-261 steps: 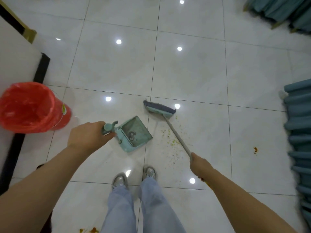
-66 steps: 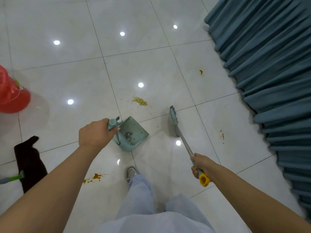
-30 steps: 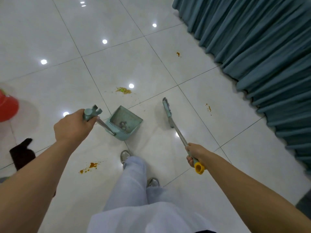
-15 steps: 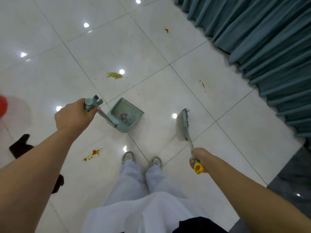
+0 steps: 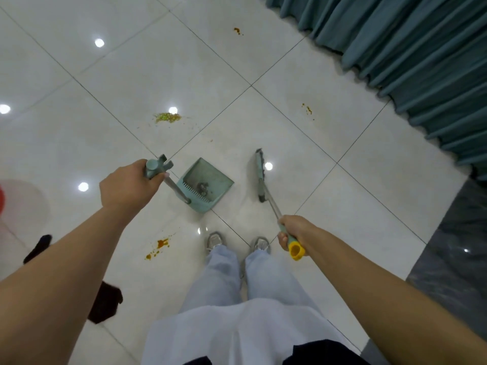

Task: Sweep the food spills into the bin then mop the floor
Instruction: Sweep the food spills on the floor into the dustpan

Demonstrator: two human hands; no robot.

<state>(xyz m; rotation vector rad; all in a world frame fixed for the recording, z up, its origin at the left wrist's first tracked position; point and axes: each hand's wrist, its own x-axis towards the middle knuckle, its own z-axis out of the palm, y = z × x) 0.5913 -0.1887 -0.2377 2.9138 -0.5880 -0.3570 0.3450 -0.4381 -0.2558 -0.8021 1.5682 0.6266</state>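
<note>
While the left hand [image 5: 126,188] is closed round the dustpan [image 5: 207,185] handle top and the right hand [image 5: 292,230] is wrapped round the broom [image 5: 261,175] handle just above its yellow end cap, the step in hand is judged to be sweeping, not yet mopping. Each grip holds its tool firmly. The pan sits on the floor [image 5: 79,127] ahead of the shoes, with some debris in it; the broom head stands just beside it, to the right. The green crumb pile [image 5: 167,117] lies ahead of the pan, well apart. Orange spots remain: one [image 5: 158,246] near the left shoe, two [image 5: 307,109] [image 5: 238,30] toward the curtain [image 5: 408,48]. The bin [image 5: 1,198] shows only as a red sliver at the left edge. Next move, as judged: bring the pan's mouth up to the green pile and draw the broom toward it.
</note>
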